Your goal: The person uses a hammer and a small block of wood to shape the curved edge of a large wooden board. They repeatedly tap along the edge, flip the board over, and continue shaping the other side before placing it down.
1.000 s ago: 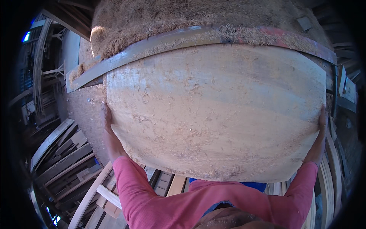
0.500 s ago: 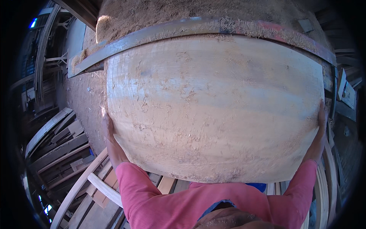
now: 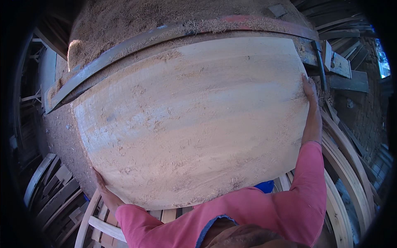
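A wide, pale wooden panel (image 3: 198,111) fills the middle of the view, strewn with wood shavings. My left hand (image 3: 99,180) grips its near left edge, with the fingers mostly hidden beneath. Farther away, my right hand (image 3: 309,89) is closed on the right edge, the thumb showing by the rim. The panel's near edge comes up against the front of my pink shirt (image 3: 252,208). Its far edge lies just short of a long bar (image 3: 136,44) dusted with shavings.
Beyond the bar spreads a heap of sawdust (image 3: 136,16). Stacked wooden pieces (image 3: 62,198) lie at the lower left, and curved wooden strips (image 3: 345,165) at the right. Offcuts (image 3: 341,66) rest near the far right end of the bar. Something blue (image 3: 265,187) shows under the panel's near edge.
The view has turned, so the bar and panel now slant, right side farther off and left side nearer. Both hands keep their hold on the panel's edges.
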Demonstrator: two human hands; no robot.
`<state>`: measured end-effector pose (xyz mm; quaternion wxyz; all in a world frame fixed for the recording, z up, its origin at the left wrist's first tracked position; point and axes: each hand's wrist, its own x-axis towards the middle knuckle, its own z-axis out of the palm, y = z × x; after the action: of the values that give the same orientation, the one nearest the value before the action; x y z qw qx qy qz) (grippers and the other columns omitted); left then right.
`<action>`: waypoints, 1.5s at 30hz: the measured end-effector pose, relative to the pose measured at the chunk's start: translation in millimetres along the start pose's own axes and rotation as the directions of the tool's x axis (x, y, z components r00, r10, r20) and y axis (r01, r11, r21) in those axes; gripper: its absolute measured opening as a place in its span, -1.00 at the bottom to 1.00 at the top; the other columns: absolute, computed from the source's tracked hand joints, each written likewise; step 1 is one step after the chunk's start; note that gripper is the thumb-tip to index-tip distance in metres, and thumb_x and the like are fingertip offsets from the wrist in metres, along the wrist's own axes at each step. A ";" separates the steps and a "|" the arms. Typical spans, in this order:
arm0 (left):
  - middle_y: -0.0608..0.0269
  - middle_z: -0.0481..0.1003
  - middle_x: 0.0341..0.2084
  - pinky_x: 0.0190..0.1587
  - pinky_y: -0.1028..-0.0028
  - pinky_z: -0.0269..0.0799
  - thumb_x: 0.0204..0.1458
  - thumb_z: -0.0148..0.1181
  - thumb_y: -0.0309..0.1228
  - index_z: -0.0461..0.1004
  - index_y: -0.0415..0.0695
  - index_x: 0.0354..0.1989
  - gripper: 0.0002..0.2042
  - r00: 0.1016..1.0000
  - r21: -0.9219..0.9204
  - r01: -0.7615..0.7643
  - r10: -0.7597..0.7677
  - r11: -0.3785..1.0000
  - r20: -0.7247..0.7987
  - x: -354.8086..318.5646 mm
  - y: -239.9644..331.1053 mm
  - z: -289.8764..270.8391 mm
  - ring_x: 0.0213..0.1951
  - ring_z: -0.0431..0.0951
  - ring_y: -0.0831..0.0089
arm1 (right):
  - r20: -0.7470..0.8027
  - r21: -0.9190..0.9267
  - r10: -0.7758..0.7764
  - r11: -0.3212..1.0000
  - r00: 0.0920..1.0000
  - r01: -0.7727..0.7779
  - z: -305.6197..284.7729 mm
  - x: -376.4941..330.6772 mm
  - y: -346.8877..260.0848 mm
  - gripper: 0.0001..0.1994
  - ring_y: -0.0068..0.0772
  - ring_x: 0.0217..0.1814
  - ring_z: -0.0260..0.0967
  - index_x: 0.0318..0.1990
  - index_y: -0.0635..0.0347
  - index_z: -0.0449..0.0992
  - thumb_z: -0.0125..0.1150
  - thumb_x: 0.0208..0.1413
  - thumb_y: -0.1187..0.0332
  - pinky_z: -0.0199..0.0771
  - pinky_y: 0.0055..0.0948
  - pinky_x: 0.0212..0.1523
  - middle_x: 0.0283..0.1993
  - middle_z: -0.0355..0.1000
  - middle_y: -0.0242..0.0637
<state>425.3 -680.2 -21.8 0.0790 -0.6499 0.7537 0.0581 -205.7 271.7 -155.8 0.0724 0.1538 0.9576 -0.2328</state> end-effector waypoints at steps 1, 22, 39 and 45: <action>-0.25 0.25 0.28 0.31 -0.17 0.11 0.30 -0.33 0.16 0.32 -0.18 0.28 -0.32 1.000 -0.004 -0.001 0.001 1.000 -0.001 2.4 2.1 0.1 0.20 0.30 -0.37 | 0.026 0.001 0.035 0.999 0.999 -0.035 -8.4 6.8 1.4 -0.15 -0.11 0.11 0.46 0.08 0.50 0.48 0.04 0.18 -0.34 0.37 -0.18 0.15 0.03 0.51 0.11; -0.24 0.21 0.32 0.32 -0.20 0.08 0.30 -0.33 0.17 0.30 -0.17 0.30 -0.32 0.997 -0.036 0.081 -0.081 0.996 -0.014 -3.3 -26.8 -24.7 0.23 0.26 -0.39 | 0.112 0.054 -0.025 0.998 0.993 0.020 1.2 35.4 -61.2 -0.02 0.16 0.45 0.18 0.32 0.55 0.23 0.02 0.18 -0.36 0.15 -0.18 0.39 0.34 0.25 0.30; -0.23 0.18 0.35 0.32 -0.22 0.05 0.30 -0.33 0.18 0.29 -0.16 0.31 -0.31 0.990 0.043 0.143 -0.144 0.989 0.004 10.3 -15.6 -15.2 0.25 0.23 -0.41 | 0.204 -0.207 0.091 0.977 0.975 -0.048 5.8 44.4 -73.9 0.07 0.23 0.53 0.01 0.39 0.55 0.12 -0.11 0.15 -0.45 0.02 -0.15 0.49 0.43 0.09 0.36; -0.22 0.17 0.36 0.33 -0.23 0.04 0.30 -0.33 0.18 0.28 -0.16 0.32 -0.31 0.988 0.072 0.154 -0.154 0.986 0.002 22.1 -3.0 -8.1 0.26 0.22 -0.41 | 0.083 -0.282 0.036 0.959 0.996 -0.012 1.1 40.5 -68.8 -0.10 0.33 0.40 0.18 0.26 0.54 0.29 -0.07 0.23 -0.31 0.17 -0.02 0.38 0.28 0.27 0.40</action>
<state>424.8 -703.7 -18.1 0.1092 -0.7027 0.7026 0.0271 -266.4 223.7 -136.1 0.1381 0.1432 0.9749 -0.0997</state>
